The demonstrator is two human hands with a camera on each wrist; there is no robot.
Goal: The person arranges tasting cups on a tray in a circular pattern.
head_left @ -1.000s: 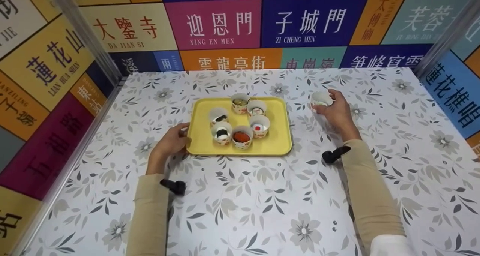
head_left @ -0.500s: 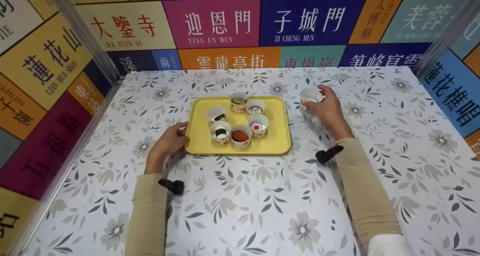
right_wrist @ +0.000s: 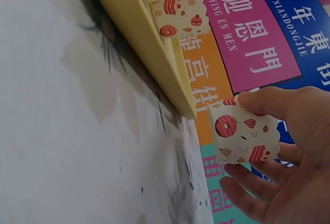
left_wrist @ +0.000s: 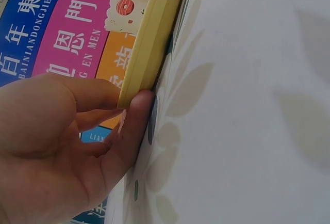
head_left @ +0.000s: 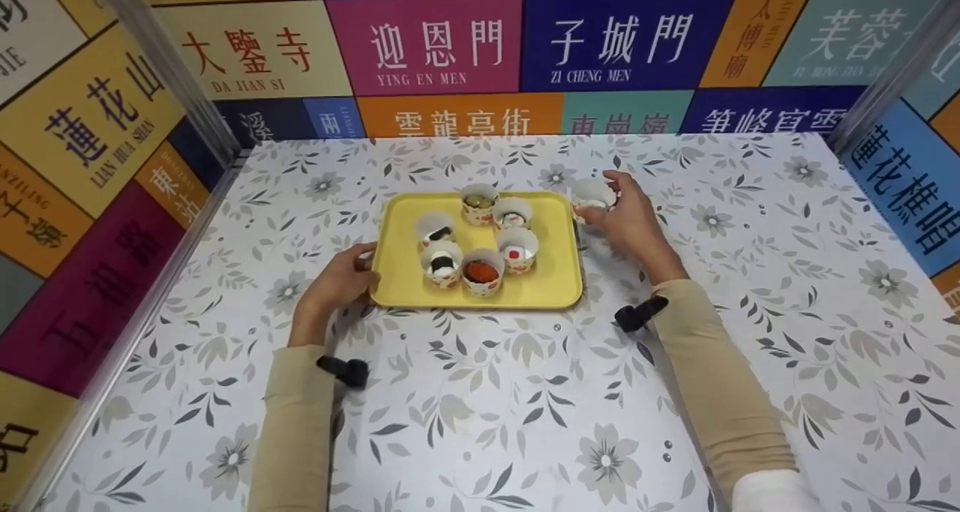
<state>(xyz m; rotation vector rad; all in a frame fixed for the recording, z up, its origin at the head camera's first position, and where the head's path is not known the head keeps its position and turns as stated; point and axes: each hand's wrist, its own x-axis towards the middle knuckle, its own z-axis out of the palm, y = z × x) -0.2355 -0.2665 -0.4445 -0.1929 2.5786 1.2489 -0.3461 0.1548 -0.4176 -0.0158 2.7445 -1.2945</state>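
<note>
A yellow tray point(head_left: 403, 216) lies on the table, holding several patterned paper cups. One cup has orange-red contents point(head_left: 481, 272); another bears a white piece with a black band point(head_left: 442, 264). At the tray's left edge my left hand point(head_left: 341, 278) pinches the rim, thumb and a finger either side of it in the left wrist view point(left_wrist: 67, 131). My right hand point(head_left: 636, 223) grips a paper cup point(head_left: 592, 193) between thumb and fingers, just off the tray's upper right corner. That cup point(right_wrist: 242, 133) appears raised beside the tray in the right wrist view; something whitish shows inside it.
The table wears a white cloth point(head_left: 465, 414) with grey leaves and flowers. Behind it stands a colourful wall point(head_left: 424, 43) with Chinese lettering, and a similar panel point(head_left: 97, 122) rises on the left. Black wrist mounts point(head_left: 641, 313) project from both sleeves.
My right hand has carried the paper cup leftward, from the open cloth on the right to the tray's right edge. The left hand and tray have stayed in place.
</note>
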